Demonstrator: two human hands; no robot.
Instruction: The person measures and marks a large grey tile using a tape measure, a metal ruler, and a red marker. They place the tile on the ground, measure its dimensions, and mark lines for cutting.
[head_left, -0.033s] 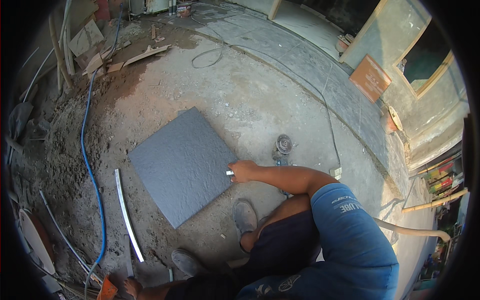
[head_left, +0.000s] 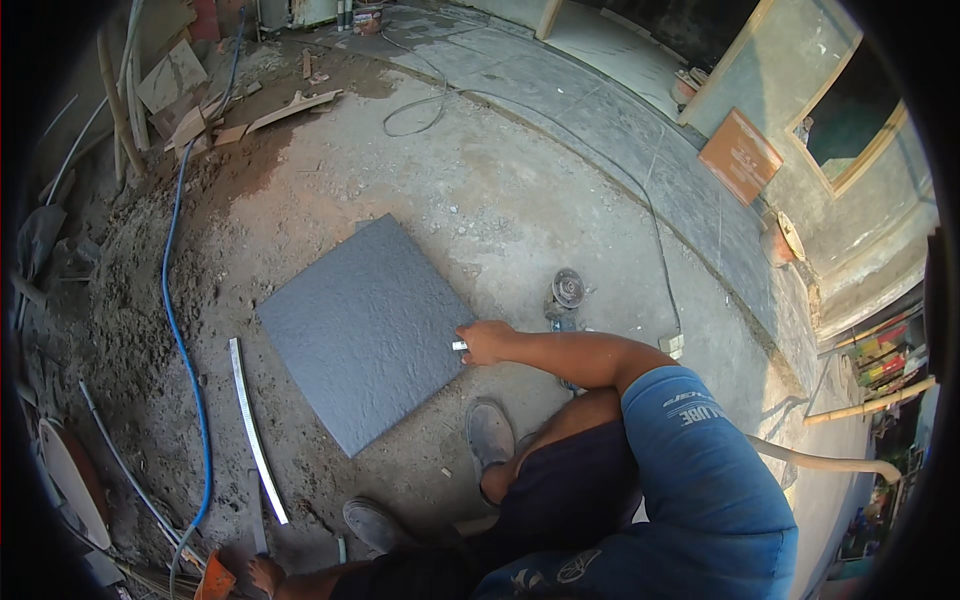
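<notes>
A square dark grey tile (head_left: 365, 335) with a rough surface lies on the floor in front of me. My right hand (head_left: 486, 343) is at its right-hand corner, fingers closed, with a small white stick-like piece (head_left: 459, 346) showing between them. Low at the left, my left hand (head_left: 264, 574) is partly cut off by the picture's edge. It is beside an orange object (head_left: 214, 578) and the lower end of a narrow dark metal strip (head_left: 258, 512); its grip is too small to make out. An angle grinder (head_left: 565, 300) rests just beyond my right forearm.
A pale metal bar (head_left: 256, 430) and a blue hose (head_left: 170, 300) lie left of the tile. A grey cable (head_left: 640, 190) runs along the raised tiled strip at right. Scrap boards (head_left: 290, 110) are at far left; a brown box (head_left: 740, 157) leans on the wall.
</notes>
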